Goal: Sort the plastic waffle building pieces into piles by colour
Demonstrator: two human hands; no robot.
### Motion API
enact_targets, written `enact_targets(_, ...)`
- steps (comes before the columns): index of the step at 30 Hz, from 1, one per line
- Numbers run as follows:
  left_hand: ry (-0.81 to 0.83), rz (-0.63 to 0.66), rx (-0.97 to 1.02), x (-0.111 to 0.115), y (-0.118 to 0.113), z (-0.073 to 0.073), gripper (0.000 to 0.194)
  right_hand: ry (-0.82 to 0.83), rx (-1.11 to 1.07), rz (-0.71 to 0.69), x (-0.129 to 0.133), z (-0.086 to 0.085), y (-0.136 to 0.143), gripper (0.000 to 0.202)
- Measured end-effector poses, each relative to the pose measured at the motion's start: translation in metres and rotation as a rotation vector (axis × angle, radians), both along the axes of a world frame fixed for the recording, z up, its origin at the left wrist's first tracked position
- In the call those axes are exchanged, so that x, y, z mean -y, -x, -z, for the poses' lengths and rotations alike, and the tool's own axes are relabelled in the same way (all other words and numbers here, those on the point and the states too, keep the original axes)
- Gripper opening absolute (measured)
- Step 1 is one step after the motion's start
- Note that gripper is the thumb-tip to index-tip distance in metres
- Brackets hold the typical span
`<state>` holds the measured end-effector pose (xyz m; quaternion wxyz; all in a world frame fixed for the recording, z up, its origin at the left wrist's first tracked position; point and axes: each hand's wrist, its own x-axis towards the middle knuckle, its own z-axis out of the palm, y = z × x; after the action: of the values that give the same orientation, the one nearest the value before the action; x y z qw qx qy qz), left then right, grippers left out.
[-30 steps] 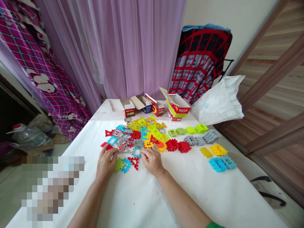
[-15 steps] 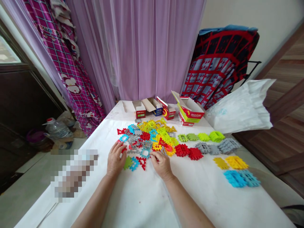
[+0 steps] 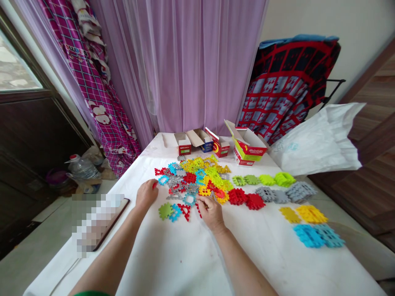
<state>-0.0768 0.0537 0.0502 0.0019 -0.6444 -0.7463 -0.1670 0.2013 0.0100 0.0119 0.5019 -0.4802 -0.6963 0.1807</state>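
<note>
Red toothed plastic (image 3: 199, 211) shows by the right hand (image 3: 212, 213), fingers drawn together; the left hand (image 3: 146, 195) curls at a red bit (image 3: 154, 185); I cannot tell whether either grips. Beyond, a mixed heap (image 3: 189, 178) lies on the counter (image 3: 166, 255), probably light and stiff, best pinched by notched edges.

left hand (image 3: 147, 195): bare | left forearm (image 3: 115, 248): bare, narrow just behind the hand, widening farther back | green sleeve edge (image 3: 91, 293): plain, well behind the left hand | right hand (image 3: 212, 212): bare | right forearm (image 3: 243, 260): slim just behind the hand, broader farther back, bare throughout its visible length
</note>
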Motion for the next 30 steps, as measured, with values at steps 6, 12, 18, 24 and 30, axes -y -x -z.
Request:
enact_targets(6, -0.014, 0.11, -0.041, -0.031, -0.004, -0.012, 0.038, -0.036, -0.049, 0.053, -0.001, -0.001, 0.0, 0.023)
enact_targets(12, 0.037, 0.171, -0.027, -0.082, -0.034, -0.014, 0.051, -0.082, -0.103, 0.128, -0.005, -0.002, -0.005, 0.023)
enact_targets(18, 0.179, 0.157, -0.025, -0.101, -0.05, -0.014, 0.063, -0.034, -0.178, 0.153, -0.009, 0.001, -0.005, 0.02)
enact_targets(24, 0.151, 0.25, -0.121, -0.065, -0.073, -0.004, 0.059, -0.007, -0.227, 0.169, -0.011, 0.004, -0.008, 0.02)
enact_targets(30, 0.12, 0.379, -0.152, -0.014, -0.083, -0.006, 0.044, 0.008, -0.229, 0.181, -0.011, 0.004, -0.007, 0.022)
